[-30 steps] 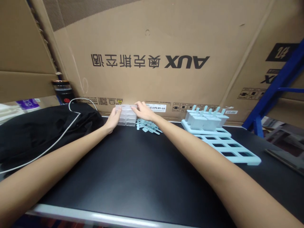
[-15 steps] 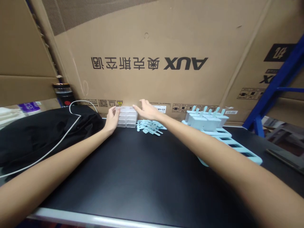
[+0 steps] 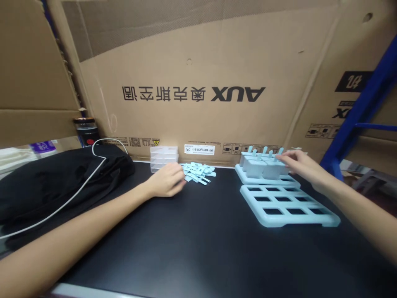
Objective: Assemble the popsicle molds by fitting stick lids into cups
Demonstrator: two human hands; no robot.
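Both hands are apart from each other over the dark surface (image 3: 186, 248). Left hand (image 3: 167, 181) has its fingers curled just in front of the clear box (image 3: 163, 155), beside the heap of blue sticks (image 3: 198, 171); whether it pinches anything cannot be told. Right hand (image 3: 296, 161) has its fingertips bent at the rightmost handle on the blue moulds (image 3: 254, 167); they seem to touch it, but a firm grip cannot be made out.

Several moulds stand upright and close together in the rear tray (image 3: 248, 180), handles up. That tray looks only partly filled, since openings show along its front right. The front tray (image 3: 302, 219) lies flat just before it, the surface showing through its openings. Many sticks lie loose and crossed in the heap, well apart from both trays. The clear box, with its several tiers, stands close to the carton (image 3: 186, 49). Whether it holds anything is too faint to tell.

At the far left, a black cloth (image 3: 62, 174) takes up much of the surface, with a white cable (image 3: 77, 188) trailing over it and a jar (image 3: 88, 132) behind. The carton walls off the back, and the blue frame (image 3: 356, 116) rises beyond the right hand, so room seems tightest there.
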